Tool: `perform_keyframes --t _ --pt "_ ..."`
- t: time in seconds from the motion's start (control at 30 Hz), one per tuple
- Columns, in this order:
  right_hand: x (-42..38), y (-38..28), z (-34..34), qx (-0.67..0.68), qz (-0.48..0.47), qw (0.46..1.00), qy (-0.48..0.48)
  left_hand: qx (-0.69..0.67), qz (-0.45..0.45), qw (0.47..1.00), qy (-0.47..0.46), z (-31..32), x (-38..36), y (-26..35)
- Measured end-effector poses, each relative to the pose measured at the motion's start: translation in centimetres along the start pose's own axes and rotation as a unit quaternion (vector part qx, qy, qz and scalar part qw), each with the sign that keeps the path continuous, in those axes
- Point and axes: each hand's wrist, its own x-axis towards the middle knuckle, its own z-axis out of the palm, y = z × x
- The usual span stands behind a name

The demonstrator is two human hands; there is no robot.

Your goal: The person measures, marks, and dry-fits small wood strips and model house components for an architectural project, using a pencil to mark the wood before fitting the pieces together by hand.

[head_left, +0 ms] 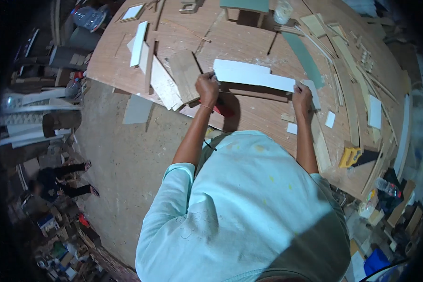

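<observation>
A long white strip [256,79] stretches between my two hands over the wooden table. My left hand [207,88] is closed on its left end, with fingers and thumb pinched at the edge. At the right end, my right hand [302,96] pinches the strip the same way. Directly behind it, a second white strip [244,64] overlaps it in this view. A narrow brown wood strip [258,93] lies just below. Beside my left hand is a flat wooden board [183,75], and a red object [225,109] shows partly by my left wrist.
A green-topped wooden piece [244,5] and a clear jar [283,12] stand at the back. Curved green [305,58] and thin wooden offcuts [352,101] cover the right side. A yellow-handled saw [350,156] lies near the right edge. A person [61,181] sits at lower left.
</observation>
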Motion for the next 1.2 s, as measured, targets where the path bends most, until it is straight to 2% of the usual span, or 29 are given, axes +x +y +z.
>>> perform_keyframes --t 0.1,0.2,0.27,0.33,0.43,0.53,0.6,0.67,0.73,0.8,0.87,0.9,1.0,1.2 --pt "0.0 -0.1 0.7 -0.026 -0.013 1.0 -0.005 0.012 0.001 1.0 0.015 -0.2 0.1 -0.3" --pt "0.0 -0.2 -0.1 0.038 0.006 0.999 0.021 -0.014 -0.009 1.0 0.015 0.0 0.4 -0.4" --pt "-0.5 -1.7 -0.9 0.014 0.034 0.999 -0.002 -0.042 -0.038 0.998 -0.001 -0.5 0.5 -0.7" --pt "-0.3 -0.7 -0.3 -0.018 0.028 0.999 -0.005 -0.048 -0.04 0.998 -0.002 -0.7 0.7 -1.0" --pt "-0.4 -0.3 -0.3 -0.005 0.004 1.0 0.014 -0.105 -0.042 0.993 -0.036 -1.1 0.8 -1.0" --pt "-0.8 -0.3 -0.2 0.035 0.043 0.998 0.021 -0.104 -0.049 0.991 -0.064 -1.2 0.8 -0.6" --pt "-0.7 0.4 0.2 0.022 -0.015 0.999 0.041 -0.135 -0.034 0.987 -0.078 -0.6 1.1 -1.5" --pt "-0.8 -0.2 0.0 0.03 0.042 0.999 0.015 -0.123 -0.027 0.989 -0.073 -0.3 1.4 -2.1" --pt "-0.8 -1.0 -0.5 0.0 0.038 0.999 0.013 -0.146 -0.017 0.985 -0.09 -0.5 1.4 -2.1" --pt "-1.3 -2.2 -1.4 0.033 0.06 0.998 0.009 -0.124 -0.042 0.987 -0.098 -0.6 1.7 -1.7" --pt "-0.9 -1.3 -1.2 0.009 0.032 0.999 0.005 -0.131 -0.072 0.981 -0.12 -1.1 1.3 -0.4" --pt "-0.9 -1.1 -0.9 0.035 0.031 0.999 0.016 -0.178 -0.018 0.979 -0.094 -0.9 1.3 -0.4" --pt "-0.8 -0.5 -0.3 0.026 0.02 0.999 0.036 -0.127 -0.058 0.985 -0.097 -0.9 1.1 -0.4" --pt "-1.2 -2.4 -1.7 0.02 0.058 0.998 0.02 -0.114 -0.047 0.988 -0.088 -0.7 1.2 -0.8"
